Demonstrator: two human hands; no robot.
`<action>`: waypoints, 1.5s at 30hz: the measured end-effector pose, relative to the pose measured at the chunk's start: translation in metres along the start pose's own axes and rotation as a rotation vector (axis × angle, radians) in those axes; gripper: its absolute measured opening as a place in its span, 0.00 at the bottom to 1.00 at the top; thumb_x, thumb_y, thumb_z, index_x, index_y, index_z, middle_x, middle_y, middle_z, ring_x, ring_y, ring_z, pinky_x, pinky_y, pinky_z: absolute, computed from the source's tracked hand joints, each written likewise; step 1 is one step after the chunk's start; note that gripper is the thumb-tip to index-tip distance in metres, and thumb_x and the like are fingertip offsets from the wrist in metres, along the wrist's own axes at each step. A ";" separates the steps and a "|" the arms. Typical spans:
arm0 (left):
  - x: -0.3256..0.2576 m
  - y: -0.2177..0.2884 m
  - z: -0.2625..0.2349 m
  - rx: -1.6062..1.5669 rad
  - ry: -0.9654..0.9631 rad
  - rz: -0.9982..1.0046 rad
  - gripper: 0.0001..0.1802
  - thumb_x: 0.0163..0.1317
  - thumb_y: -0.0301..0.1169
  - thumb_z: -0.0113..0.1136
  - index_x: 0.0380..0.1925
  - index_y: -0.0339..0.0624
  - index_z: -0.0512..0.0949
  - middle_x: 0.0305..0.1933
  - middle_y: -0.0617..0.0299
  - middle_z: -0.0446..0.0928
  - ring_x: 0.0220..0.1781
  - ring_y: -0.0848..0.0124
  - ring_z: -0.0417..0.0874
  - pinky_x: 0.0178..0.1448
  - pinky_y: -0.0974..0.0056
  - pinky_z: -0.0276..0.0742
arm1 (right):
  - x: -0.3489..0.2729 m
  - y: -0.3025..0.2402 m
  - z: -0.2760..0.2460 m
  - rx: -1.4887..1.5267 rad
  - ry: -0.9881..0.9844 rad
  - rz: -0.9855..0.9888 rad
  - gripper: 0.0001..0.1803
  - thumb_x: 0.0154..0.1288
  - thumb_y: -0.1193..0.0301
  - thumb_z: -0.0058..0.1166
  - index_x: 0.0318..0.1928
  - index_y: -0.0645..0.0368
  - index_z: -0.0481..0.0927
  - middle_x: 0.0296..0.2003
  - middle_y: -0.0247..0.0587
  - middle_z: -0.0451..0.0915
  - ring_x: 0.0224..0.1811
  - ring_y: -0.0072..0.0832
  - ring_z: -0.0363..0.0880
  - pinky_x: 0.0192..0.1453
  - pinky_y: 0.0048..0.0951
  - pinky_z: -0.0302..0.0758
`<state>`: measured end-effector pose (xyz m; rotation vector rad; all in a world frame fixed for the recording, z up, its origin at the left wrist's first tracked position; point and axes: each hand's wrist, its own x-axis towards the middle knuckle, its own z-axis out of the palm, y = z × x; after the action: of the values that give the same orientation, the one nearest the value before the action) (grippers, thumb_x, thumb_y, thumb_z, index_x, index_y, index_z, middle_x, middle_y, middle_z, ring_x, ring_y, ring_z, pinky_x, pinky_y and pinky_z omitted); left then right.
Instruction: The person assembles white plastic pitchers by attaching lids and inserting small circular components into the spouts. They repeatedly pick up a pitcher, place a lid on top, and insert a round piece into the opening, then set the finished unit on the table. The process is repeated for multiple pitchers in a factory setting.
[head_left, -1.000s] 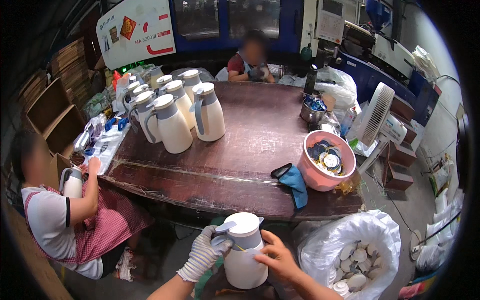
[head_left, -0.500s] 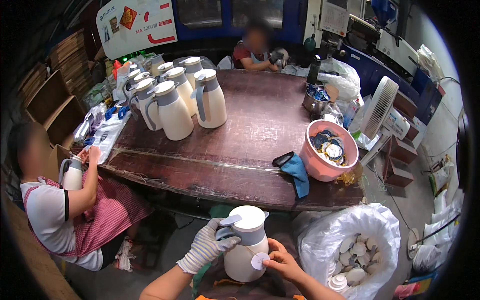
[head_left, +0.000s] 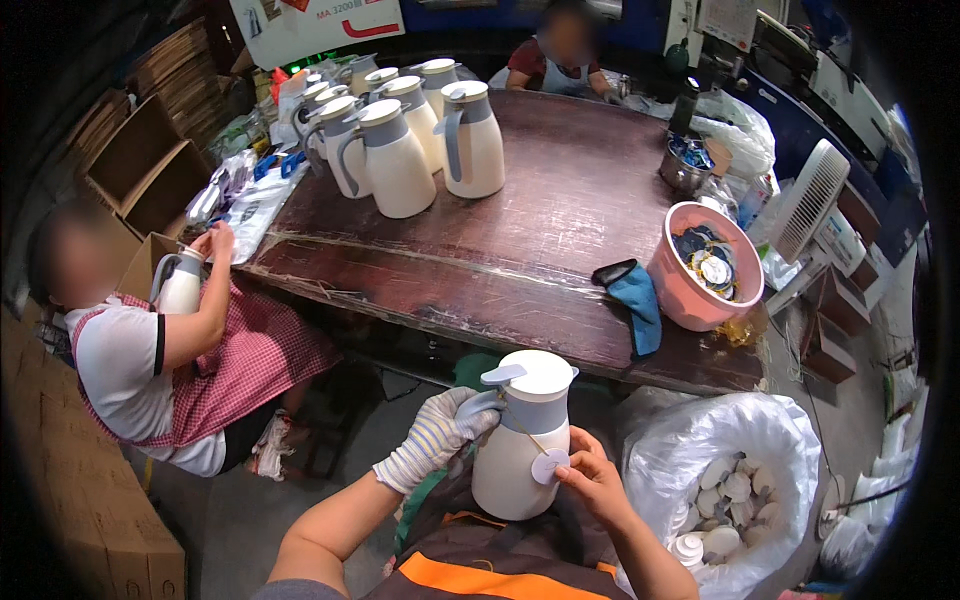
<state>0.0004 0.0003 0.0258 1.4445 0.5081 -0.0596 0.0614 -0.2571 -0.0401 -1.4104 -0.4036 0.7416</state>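
A cream vacuum jug (head_left: 503, 472) with a grey collar and white lid stands upright against my lap, below the table's near edge. My left hand (head_left: 432, 438), in a striped knit glove, is closed around its grey handle (head_left: 482, 404). From the handle a thin gold string runs down across the jug's front to a round white tag (head_left: 548, 466). Bare, my right hand (head_left: 600, 475) pinches the tag's edge between thumb and fingers, close against the jug's side.
Several similar jugs (head_left: 395, 165) stand on the dark red table (head_left: 560, 220), with a pink bucket (head_left: 705, 270) of round tags and a blue cloth (head_left: 637, 305) at right. An open plastic bag (head_left: 650, 450) holds white parts. One co-worker (head_left: 165, 370) sits left with a jug; another sits across the table.
The view has tilted down and left, so the table sits higher in it. My grips on handle and tag stay; the string now shows up to the handle. The far person's hands have lowered.
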 end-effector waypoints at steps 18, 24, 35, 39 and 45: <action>0.144 0.067 -0.226 0.099 0.953 0.895 0.16 0.61 0.33 0.65 0.46 0.37 0.77 0.39 0.62 0.81 0.36 0.72 0.80 0.43 0.68 0.76 | -0.004 0.026 -0.024 0.054 0.076 0.166 0.09 0.67 0.75 0.56 0.44 0.66 0.80 0.49 0.38 0.80 0.49 0.23 0.77 0.56 0.24 0.72; 0.217 0.075 -0.282 0.339 1.029 0.679 0.27 0.58 0.32 0.66 0.56 0.35 0.71 0.47 0.54 0.80 0.43 0.65 0.80 0.51 0.63 0.75 | -0.006 0.055 -0.041 -0.050 0.138 0.182 0.10 0.68 0.73 0.56 0.47 0.65 0.79 0.46 0.38 0.81 0.46 0.22 0.78 0.53 0.22 0.74; 0.250 -0.017 -0.128 1.214 0.528 0.738 0.20 0.56 0.38 0.62 0.47 0.42 0.77 0.47 0.49 0.79 0.52 0.53 0.78 0.60 0.55 0.72 | 0.015 0.117 -0.046 0.105 0.076 0.635 0.12 0.71 0.64 0.52 0.45 0.59 0.81 0.35 0.37 0.85 0.23 0.17 0.77 0.26 0.17 0.70; 0.257 -0.027 -0.071 1.276 0.511 0.773 0.20 0.58 0.38 0.58 0.50 0.45 0.76 0.56 0.50 0.75 0.62 0.54 0.72 0.67 0.52 0.64 | 0.024 0.105 -0.043 0.106 0.092 0.715 0.13 0.71 0.63 0.50 0.43 0.59 0.81 0.33 0.35 0.85 0.22 0.17 0.77 0.24 0.17 0.67; 0.295 0.037 -0.057 0.992 0.528 0.622 0.29 0.55 0.38 0.63 0.60 0.58 0.73 0.74 0.42 0.50 0.68 0.43 0.65 0.69 0.52 0.66 | 0.018 0.122 -0.049 0.179 0.094 0.702 0.15 0.72 0.61 0.49 0.43 0.58 0.81 0.33 0.34 0.86 0.22 0.16 0.78 0.22 0.18 0.67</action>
<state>0.2598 0.1371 -0.0503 2.5640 0.4399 0.6676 0.0800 -0.2820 -0.1689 -1.4090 0.2512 1.2340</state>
